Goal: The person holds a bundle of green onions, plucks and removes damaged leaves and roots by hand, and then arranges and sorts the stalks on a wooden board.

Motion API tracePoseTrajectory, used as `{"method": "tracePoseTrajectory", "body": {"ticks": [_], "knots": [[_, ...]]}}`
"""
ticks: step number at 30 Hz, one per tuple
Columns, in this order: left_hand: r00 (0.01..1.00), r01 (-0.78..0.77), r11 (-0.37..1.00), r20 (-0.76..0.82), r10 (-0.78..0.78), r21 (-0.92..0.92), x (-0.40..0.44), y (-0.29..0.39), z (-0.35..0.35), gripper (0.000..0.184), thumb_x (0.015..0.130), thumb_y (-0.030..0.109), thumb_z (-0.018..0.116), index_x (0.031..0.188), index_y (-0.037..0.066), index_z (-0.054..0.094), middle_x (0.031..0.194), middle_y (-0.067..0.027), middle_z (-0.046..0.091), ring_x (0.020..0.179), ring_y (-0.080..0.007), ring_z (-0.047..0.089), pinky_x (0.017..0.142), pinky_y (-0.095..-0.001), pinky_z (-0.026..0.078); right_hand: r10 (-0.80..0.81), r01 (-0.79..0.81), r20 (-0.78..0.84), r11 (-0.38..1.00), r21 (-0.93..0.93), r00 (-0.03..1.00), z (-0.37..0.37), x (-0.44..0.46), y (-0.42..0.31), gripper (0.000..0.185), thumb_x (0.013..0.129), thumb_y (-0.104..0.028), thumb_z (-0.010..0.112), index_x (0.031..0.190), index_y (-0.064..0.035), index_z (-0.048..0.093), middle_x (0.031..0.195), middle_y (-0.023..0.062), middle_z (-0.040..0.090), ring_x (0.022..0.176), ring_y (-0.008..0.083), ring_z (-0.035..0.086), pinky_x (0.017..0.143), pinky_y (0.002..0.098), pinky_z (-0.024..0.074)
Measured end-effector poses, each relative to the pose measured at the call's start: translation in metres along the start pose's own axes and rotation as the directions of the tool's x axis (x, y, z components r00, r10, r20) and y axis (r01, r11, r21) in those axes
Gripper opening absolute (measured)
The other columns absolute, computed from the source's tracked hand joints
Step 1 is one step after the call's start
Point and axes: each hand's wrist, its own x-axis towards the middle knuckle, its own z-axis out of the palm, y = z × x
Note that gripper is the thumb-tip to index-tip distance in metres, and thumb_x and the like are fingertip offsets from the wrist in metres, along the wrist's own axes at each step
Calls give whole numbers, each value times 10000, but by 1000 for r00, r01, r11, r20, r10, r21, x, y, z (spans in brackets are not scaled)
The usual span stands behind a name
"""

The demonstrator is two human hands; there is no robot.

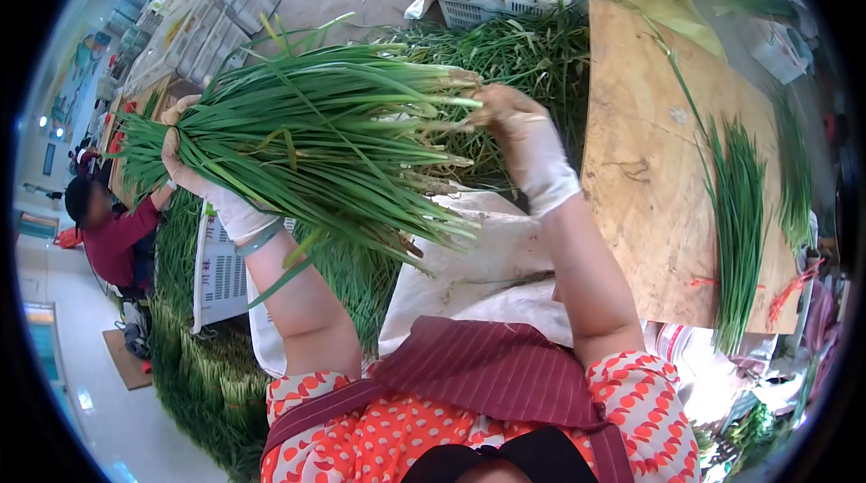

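Note:
A big bunch of long green leafy stalks (307, 122) is held up in front of me, its leaf tips to the left and its pale root ends fanned out to the right. My left hand (185, 154), in a pale glove, is wrapped round the bunch near the leaf tips. At the root ends, my right hand (519, 127), in a soiled pale glove, has its fingers pinched together on stalk ends; this hand is slightly blurred. Below the bunch, a white cloth (478, 257) covers my lap.
A wooden board (631, 185) at the right bears laid-out stalks (740, 221) and red ties (794, 289). Loose greens (532, 59) lie heaped beyond my hands, before a white crate (487, 5). Stacked crates (194, 32) and a person (117, 235) are at the left.

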Motion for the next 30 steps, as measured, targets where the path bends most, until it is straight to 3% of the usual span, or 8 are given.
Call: {"method": "tracePoseTrajectory", "body": {"ticks": [5, 9, 13, 20, 22, 23, 27, 30], "knots": [[994, -50, 998, -98, 54, 43, 0, 7, -8, 208, 749, 129, 523, 943, 53, 523, 920, -58, 548, 946, -181, 519, 967, -410, 360, -165, 20, -307, 904, -426, 937, -63, 2, 6, 141, 880, -99, 559, 929, -41, 678, 725, -7, 632, 593, 35, 512, 552, 165, 403], [994, 89, 987, 72, -80, -135, 6, 7, -17, 171, 769, 150, 503, 912, 64, 542, 988, -81, 528, 987, -234, 511, 1007, -432, 325, -436, 483, 274, 496, -722, 857, -8, -19, -25, 225, 759, -218, 680, 960, -119, 686, 841, 52, 669, 836, 233, 607, 808, 338, 451], [1000, 13, 999, 27, -12, -37, 8, -7, -6, 156, 750, 114, 503, 894, 69, 542, 956, -73, 538, 981, -220, 513, 974, -412, 346, -574, 655, 492, 106, -748, 655, 44, -12, -17, 293, 700, -264, 701, 966, -146, 667, 894, 69, 658, 869, 237, 601, 871, 431, 396], [994, 99, 973, 69, -86, -208, 7, -4, -10, 153, 755, 124, 496, 885, 57, 540, 942, -72, 545, 979, -207, 514, 977, -406, 346, -550, 596, 304, 492, -635, 778, 45, -8, 0, 225, 755, -140, 677, 972, -105, 630, 817, 79, 643, 736, 230, 608, 735, 377, 472], [999, 37, 993, 22, -34, -115, 6, -5, -10, 158, 758, 130, 496, 891, 57, 542, 943, -71, 545, 981, -204, 513, 976, -402, 346, -264, 256, -2, 937, -237, 964, 43, -11, 1, 146, 809, -82, 638, 951, -66, 609, 790, 46, 626, 691, 149, 589, 641, 293, 491], [999, 19, 996, -45, -22, -83, 5, -3, -11, 159, 742, 109, 512, 891, 59, 540, 910, -52, 548, 949, -194, 515, 934, -385, 375, -200, 196, -80, 979, -51, 977, 32, -4, 6, 103, 845, -71, 604, 946, -53, 590, 783, 16, 604, 693, 93, 560, 619, 233, 486], [993, 100, 965, -30, -110, -243, -3, 3, -4, 161, 732, 94, 528, 892, 71, 540, 891, -35, 543, 917, -179, 518, 887, -363, 402, -328, 285, -259, 940, -187, 909, -33, 14, 9, 82, 865, -62, 569, 940, -73, 602, 760, 2, 590, 610, 57, 474, 537, 180, 404], [988, 145, 963, 86, -129, -226, -1, 14, -13, 161, 759, 127, 496, 905, 73, 536, 943, -47, 524, 973, -188, 500, 956, -381, 349, -359, 83, -291, 743, -664, 887, -87, 21, 25, 165, 836, -122, 605, 989, -70, 639, 867, 69, 643, 733, 141, 582, 656, 240, 465]]}}
